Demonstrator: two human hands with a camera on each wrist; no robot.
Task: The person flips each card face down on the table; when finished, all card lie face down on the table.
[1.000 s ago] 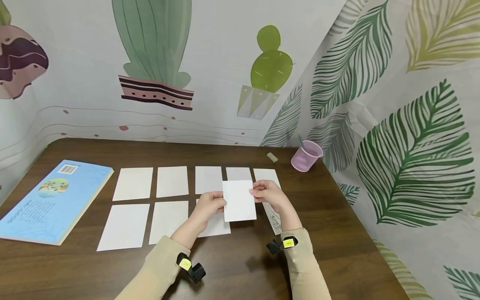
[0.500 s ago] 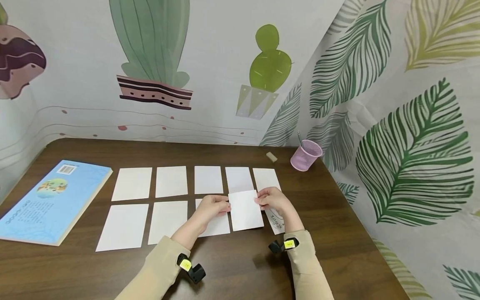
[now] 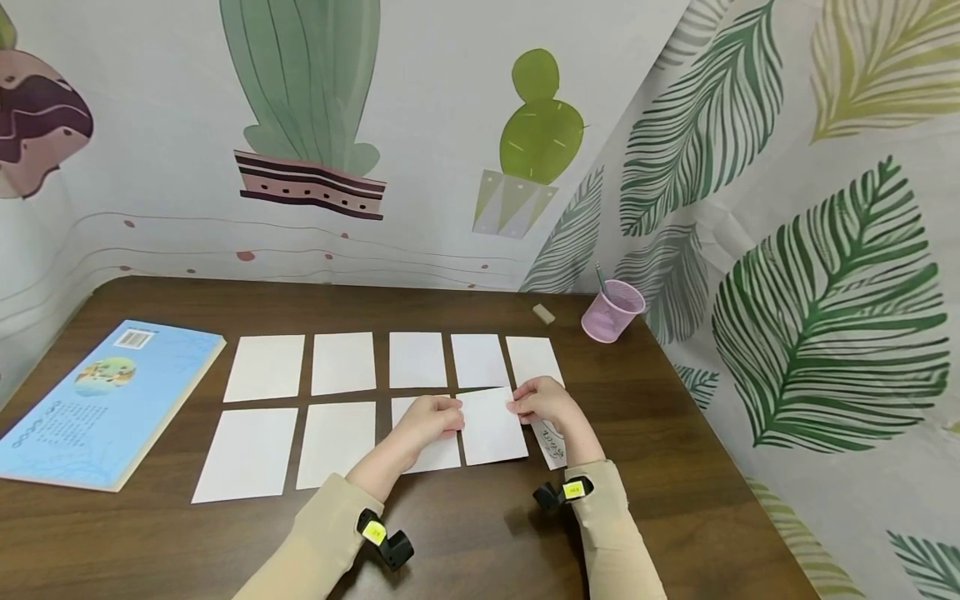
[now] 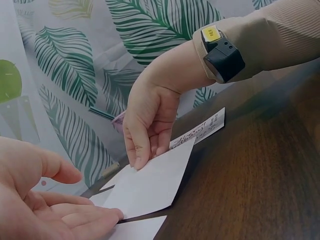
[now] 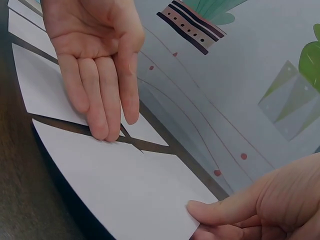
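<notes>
A blank white card [image 3: 492, 427] lies low over the table in the front row, its near edge slightly raised in the right wrist view. My right hand [image 3: 551, 403] pinches its right edge, thumb on top [image 5: 205, 212] and fingers beneath. At the opposite edge, my left hand [image 3: 422, 428] has its fingers straight, with fingertips [image 4: 115, 214] right at the card and the thumb apart from it. Partly under my right hand is a card with black drawing and writing [image 3: 553, 446]. Left of the held card, another white card [image 3: 435, 454] is partly covered by my left hand.
More white cards, such as one at front left [image 3: 246, 454] and one at back left [image 3: 265, 368], form two rows. A blue book [image 3: 112, 404] lies far left. At the back right are an eraser [image 3: 543, 314] and a pink mesh cup [image 3: 611, 315] with a pencil-like stick.
The card has come down and slightly right into the front row, between its neighbours. My left thumb has parted from it, while my right hand keeps its pinch.
</notes>
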